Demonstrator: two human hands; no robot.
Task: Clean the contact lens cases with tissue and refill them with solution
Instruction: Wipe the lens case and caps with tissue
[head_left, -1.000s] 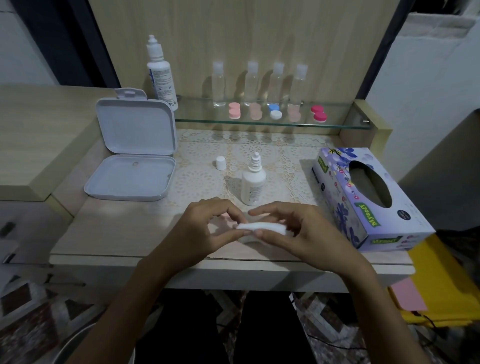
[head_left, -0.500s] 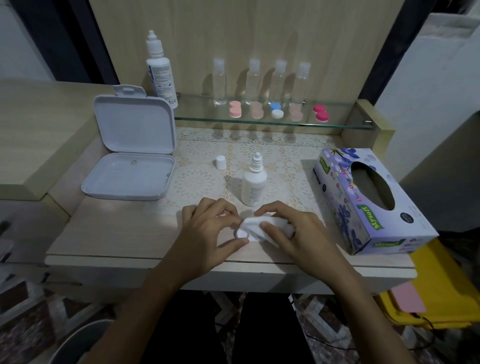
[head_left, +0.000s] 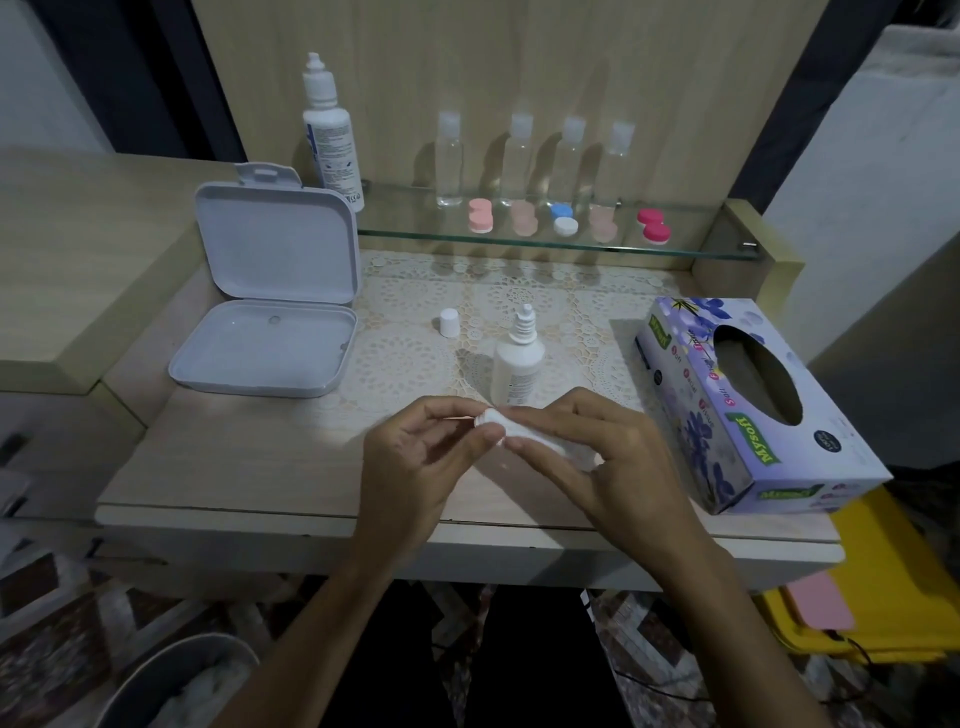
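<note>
Lens case: small white plastic contact lens case (head_left: 491, 422) up off the table, held between both hands just in front of the short bottle; part of it is hidden by tissue and fingers.
Tissue: white crumpled tissue (head_left: 540, 441) wrapped against the case, trailing under the right palm.
Left hand: left hand (head_left: 415, 457) has thumb and fingertips curled in, pinching the left end of the case.
Right hand: right hand (head_left: 613, 457) has fingers curled round the tissue, pressing it onto the case.
Solution bottle: short white dropper bottle (head_left: 517, 366) upright on the lace mat, nozzle bare, just behind the hands.
Cap: small white cap (head_left: 449, 322) standing on the mat, left of that bottle and apart from it.
Tissue box: purple floral tissue box (head_left: 748, 405) at the right end of the pale wooden table (head_left: 234, 467), oval opening facing up.
Storage box: light grey hinged plastic box (head_left: 270, 306) at the left, lid standing open.
Glass shelf: glass shelf (head_left: 691, 244) carries a tall white labelled bottle (head_left: 332, 140) at its left end, four clear bottles (head_left: 519, 161) in a row, and coloured lens cases (head_left: 563, 219) in front of them, pink, peach, blue-and-white and magenta.
</note>
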